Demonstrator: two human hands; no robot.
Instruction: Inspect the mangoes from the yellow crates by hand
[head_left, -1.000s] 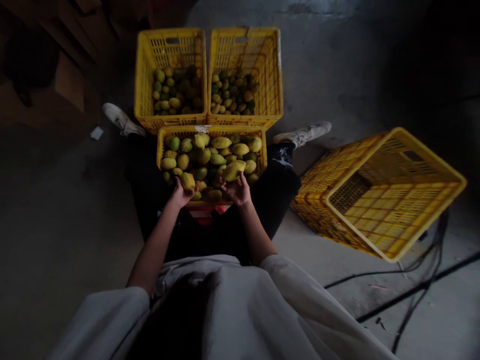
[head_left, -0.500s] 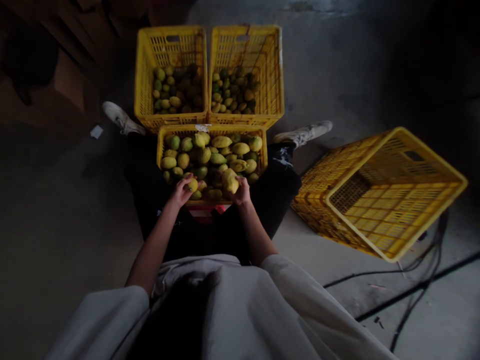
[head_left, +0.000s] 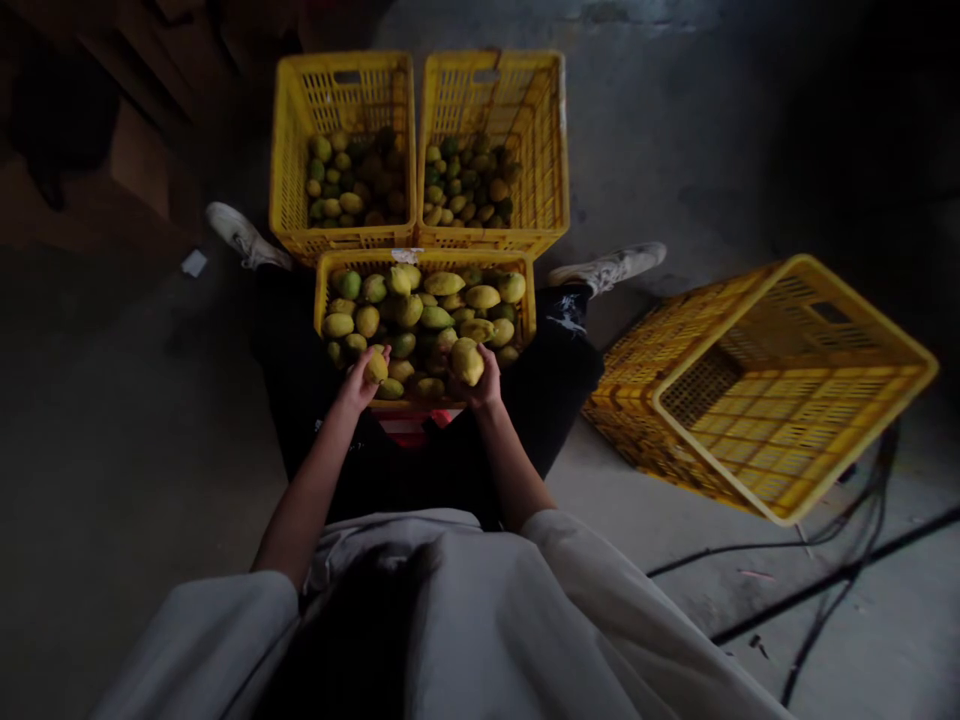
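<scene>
Between my legs stands a yellow plastic crate (head_left: 531, 318) filled with yellow and green lemons (head_left: 409, 311). My left hand (head_left: 360, 382) holds a small yellow lemon (head_left: 376, 368) over the crate's near left part. In my right hand (head_left: 486, 384) is a larger pale yellow lemon (head_left: 467, 362), held above the near right part of the heap. The fingers of both hands are wrapped round the fruit and partly hidden by it. Both hands are apart from each other.
Beyond the full crate, a left yellow crate (head_left: 289, 150) and a right yellow crate (head_left: 544, 130) each hold smaller green and yellow lemons. Another yellow crate (head_left: 795, 400) lies tilted at the right, near black cables (head_left: 840, 570). Cardboard boxes (head_left: 142, 170) stand at far left.
Both hands have turned the lemons in them. The right lemon has shifted slightly to the right, and the left one a little to the left. The crates have stayed put.
</scene>
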